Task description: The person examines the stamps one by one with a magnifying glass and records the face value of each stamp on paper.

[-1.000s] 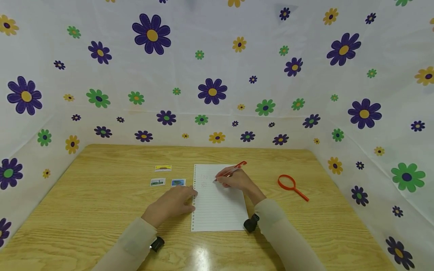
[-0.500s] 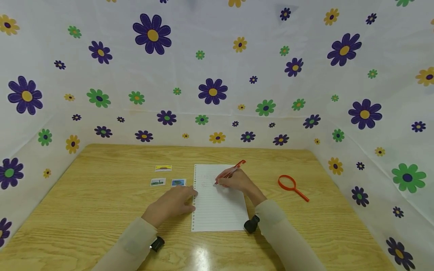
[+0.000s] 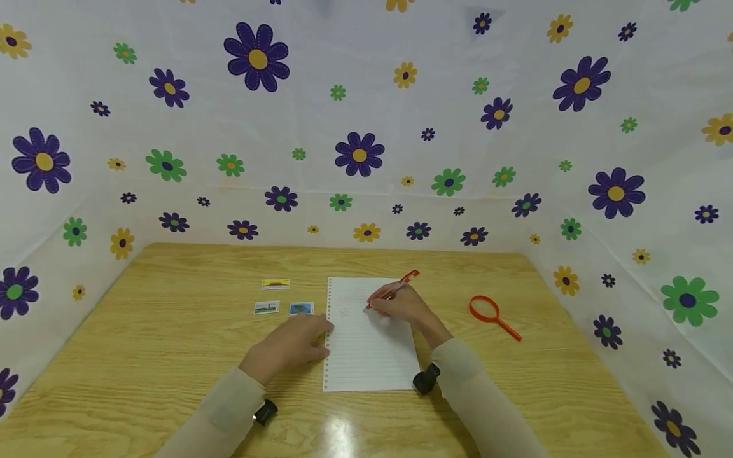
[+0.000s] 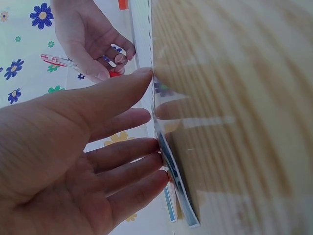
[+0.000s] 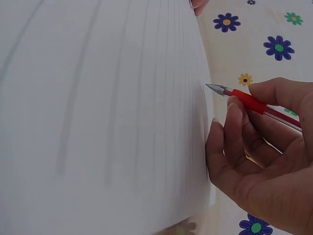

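A lined white sheet of paper [image 3: 366, 362] with punched holes down its left edge lies on the wooden table. Faint writing shows near its top. The right hand [image 3: 403, 304] rests on the upper part of the sheet and pinches a red pen [image 3: 409, 276]. In the right wrist view the pen [image 5: 249, 101] sits between thumb and fingers, its metal tip at the paper. At the sheet's left edge, the left hand [image 3: 289, 343] touches the paper with its fingertips, fingers fairly straight. Just beyond that hand lies a blue stamp-like picture card [image 3: 301, 308].
Two more small picture cards lie farther left, a yellow one [image 3: 276, 284] and a greenish one [image 3: 266, 307]. To the right of the paper is a red magnifying glass [image 3: 485, 308]. A white flowered cloth [image 3: 366, 102] encloses the table's back and sides.
The pen and right hand have shifted slightly on the upper part of the paper, ending a little to the right. The left hand and the cards stay put.
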`<state>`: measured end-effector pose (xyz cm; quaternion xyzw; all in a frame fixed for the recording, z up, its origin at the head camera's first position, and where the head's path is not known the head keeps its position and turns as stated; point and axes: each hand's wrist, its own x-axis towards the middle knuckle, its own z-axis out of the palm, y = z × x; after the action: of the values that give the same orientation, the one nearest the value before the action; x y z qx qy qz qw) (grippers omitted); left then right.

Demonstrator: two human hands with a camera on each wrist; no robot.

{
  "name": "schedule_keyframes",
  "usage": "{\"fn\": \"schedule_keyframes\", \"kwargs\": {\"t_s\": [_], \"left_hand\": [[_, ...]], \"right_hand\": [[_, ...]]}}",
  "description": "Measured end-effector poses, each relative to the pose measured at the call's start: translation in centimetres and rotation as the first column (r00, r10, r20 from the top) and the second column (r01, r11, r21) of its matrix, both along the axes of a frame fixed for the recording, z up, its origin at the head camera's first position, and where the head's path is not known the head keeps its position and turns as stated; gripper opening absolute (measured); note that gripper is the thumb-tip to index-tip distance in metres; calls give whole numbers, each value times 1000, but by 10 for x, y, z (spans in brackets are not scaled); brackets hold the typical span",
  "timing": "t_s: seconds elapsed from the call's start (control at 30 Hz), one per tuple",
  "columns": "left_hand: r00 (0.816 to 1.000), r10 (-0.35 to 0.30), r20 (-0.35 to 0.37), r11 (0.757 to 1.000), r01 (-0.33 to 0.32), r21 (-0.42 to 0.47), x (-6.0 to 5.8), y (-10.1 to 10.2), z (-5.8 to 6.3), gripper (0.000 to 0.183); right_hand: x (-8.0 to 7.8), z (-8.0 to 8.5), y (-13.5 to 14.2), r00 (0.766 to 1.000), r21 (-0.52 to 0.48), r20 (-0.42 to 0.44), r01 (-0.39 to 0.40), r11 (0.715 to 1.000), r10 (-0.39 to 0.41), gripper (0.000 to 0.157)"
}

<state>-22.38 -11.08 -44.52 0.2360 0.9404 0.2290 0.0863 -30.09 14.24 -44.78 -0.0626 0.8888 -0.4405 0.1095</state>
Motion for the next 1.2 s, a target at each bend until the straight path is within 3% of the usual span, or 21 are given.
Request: {"fn": "schedule_keyframes", "kwargs": {"t_s": [0.47,0.6,1.2], "left_hand": [[1000,16,-3,1000,-16,-18,0,0,1,44],[1000,7,-10,1000,-7,-15,0,-1,1,43],[1000,-13,-15,1000,13,-2,-1,-1,-1,44]], "right_hand": [[-2,1,1,999,2,32,-4,1000,4,16],[-3,-1,3,999,9,30,-29,1000,29,16],[-4,0,6,1000,13,28,-7,1000,7,17]]}}
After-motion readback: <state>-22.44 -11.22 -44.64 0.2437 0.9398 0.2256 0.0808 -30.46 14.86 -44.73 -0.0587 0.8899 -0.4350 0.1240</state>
